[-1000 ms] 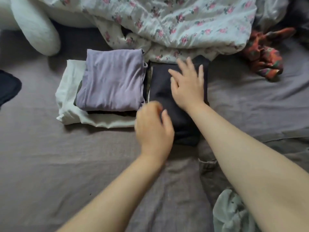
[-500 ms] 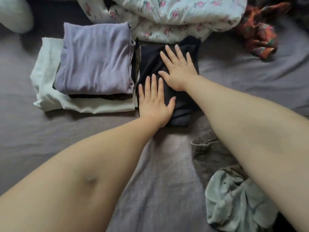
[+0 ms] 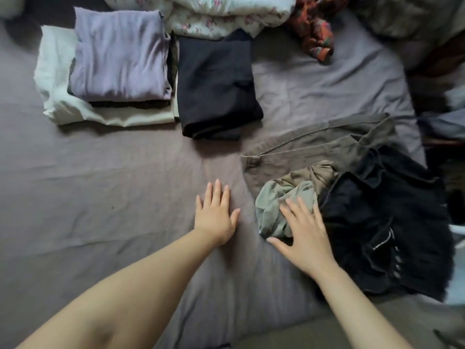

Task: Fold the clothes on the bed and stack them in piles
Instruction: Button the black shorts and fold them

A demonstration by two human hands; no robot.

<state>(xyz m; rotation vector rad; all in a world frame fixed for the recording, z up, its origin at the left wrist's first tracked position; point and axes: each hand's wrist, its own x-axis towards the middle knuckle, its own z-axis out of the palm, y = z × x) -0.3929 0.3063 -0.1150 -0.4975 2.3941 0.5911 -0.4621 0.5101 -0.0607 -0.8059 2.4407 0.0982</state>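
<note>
— Where do the hands lie?
— The left hand (image 3: pixel 216 214) rests flat on the bed (image 3: pixel 100 197), fingers straight, holding nothing. The right hand (image 3: pixel 305 234) lies spread on the crumpled green garment (image 3: pixel 273 210).
— And the folded clothes?
— The dark folded garment (image 3: pixel 216 84) sits beside the lilac-topped pile (image 3: pixel 118 59).

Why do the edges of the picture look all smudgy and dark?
Head view: the wide lens bends and blurs the right edge; the dim, soft light leaves the black clothes almost without detail, while the lilac top and both hands, left hand and right hand, look fairly sharp.

Floral duvet (image 3: pixel 226 11) beyond the piles
</note>
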